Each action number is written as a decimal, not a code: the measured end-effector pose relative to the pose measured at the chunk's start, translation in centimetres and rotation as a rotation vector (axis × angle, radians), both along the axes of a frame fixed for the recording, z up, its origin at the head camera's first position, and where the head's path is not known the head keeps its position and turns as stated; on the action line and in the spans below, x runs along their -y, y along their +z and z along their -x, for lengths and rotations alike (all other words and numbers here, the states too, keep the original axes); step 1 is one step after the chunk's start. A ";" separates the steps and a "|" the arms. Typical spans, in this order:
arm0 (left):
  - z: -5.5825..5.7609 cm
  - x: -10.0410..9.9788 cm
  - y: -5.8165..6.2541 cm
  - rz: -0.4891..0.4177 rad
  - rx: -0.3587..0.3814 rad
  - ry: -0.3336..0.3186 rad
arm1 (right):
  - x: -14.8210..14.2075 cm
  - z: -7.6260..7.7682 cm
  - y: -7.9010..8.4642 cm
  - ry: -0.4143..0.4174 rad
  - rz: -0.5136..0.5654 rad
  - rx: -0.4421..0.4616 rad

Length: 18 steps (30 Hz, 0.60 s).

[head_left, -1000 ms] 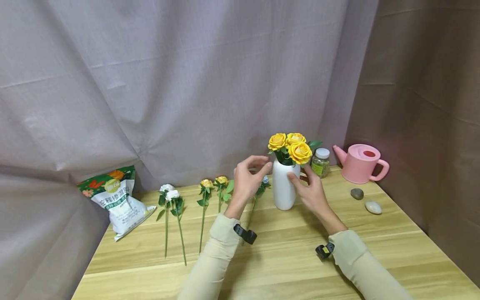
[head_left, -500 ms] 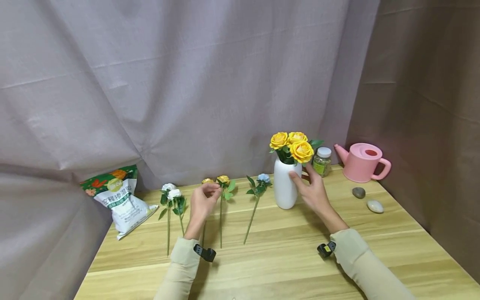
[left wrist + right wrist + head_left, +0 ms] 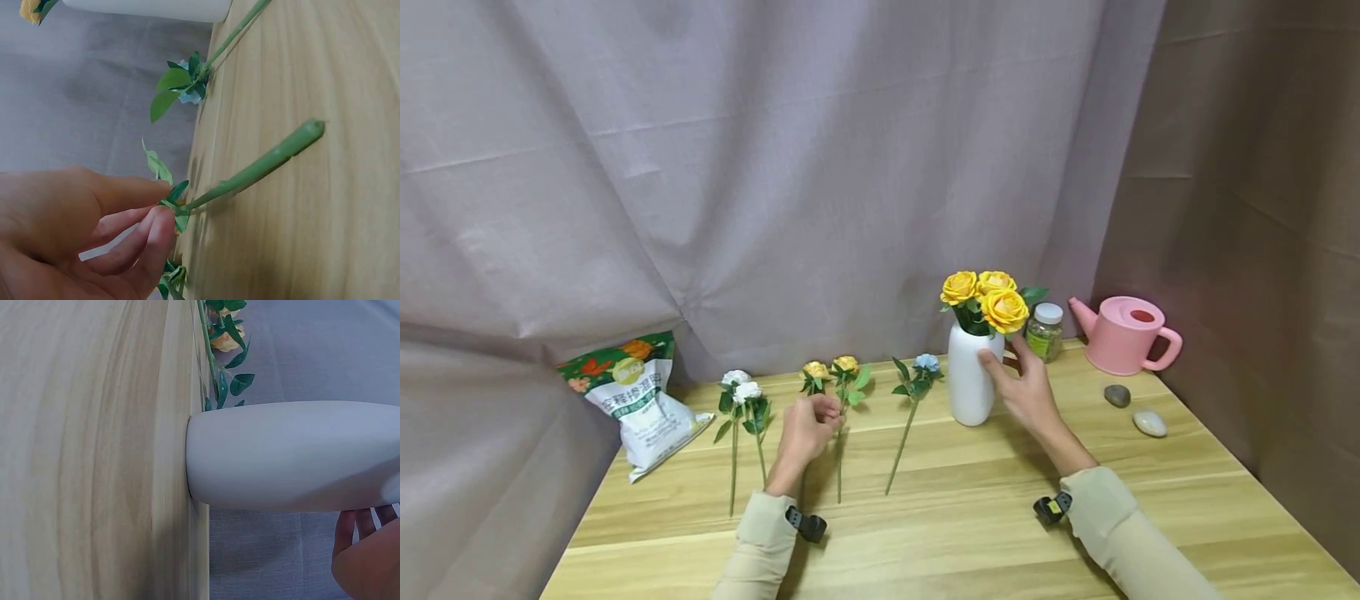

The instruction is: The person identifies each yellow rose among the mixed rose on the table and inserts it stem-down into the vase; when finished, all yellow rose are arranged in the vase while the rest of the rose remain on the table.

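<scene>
My left hand [image 3: 808, 429] is over the lying yellow roses. In the left wrist view its thumb and forefinger pinch one yellow rose's green stem [image 3: 256, 170] beside the leaves; its bloom is mostly hidden behind the fingers. The other yellow rose [image 3: 815, 371] lies just left, its stem partly covered by the hand. My right hand [image 3: 1026, 387] holds the upper right side of a white vase [image 3: 972, 387], thumb in front and fingers behind. The vase stands upright with several yellow roses [image 3: 1003, 310] in it.
Two white roses [image 3: 747, 392] lie left of the left hand, a blue rose [image 3: 927, 363] right of it. A printed bag [image 3: 651, 417] leans at far left. A lidded jar [image 3: 1045, 333], a pink watering can [image 3: 1123, 337], a dark stone [image 3: 1117, 395] and a pale stone [image 3: 1150, 423] sit right.
My left hand has left the vase's side and moved left and down to the yellow roses, its fingers now at a stem. The right hand keeps its hold on the vase.
</scene>
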<state>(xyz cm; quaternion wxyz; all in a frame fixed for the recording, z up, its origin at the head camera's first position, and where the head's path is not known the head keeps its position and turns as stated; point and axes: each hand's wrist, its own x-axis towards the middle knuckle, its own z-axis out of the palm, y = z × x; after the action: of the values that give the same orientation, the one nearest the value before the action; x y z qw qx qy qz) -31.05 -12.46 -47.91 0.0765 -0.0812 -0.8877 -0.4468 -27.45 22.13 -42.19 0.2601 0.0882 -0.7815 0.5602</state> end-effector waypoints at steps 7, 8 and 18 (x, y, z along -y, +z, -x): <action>0.1 -0.2 0.1 0.024 0.009 0.002 | -0.1 0.1 0.3 0.008 0.011 -0.012; 0.2 -0.1 0.1 0.026 0.010 0.003 | -0.1 0.1 0.3 0.008 0.012 -0.014; -0.4 0.3 -0.3 0.062 0.077 -0.014 | 0.0 0.1 -0.1 0.004 0.010 -0.002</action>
<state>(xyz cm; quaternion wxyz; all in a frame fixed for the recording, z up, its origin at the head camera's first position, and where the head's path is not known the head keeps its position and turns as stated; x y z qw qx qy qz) -30.67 -12.77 -48.22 0.0368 -0.0726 -0.9028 -0.4223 -27.50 22.16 -42.27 0.2605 0.0890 -0.7781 0.5646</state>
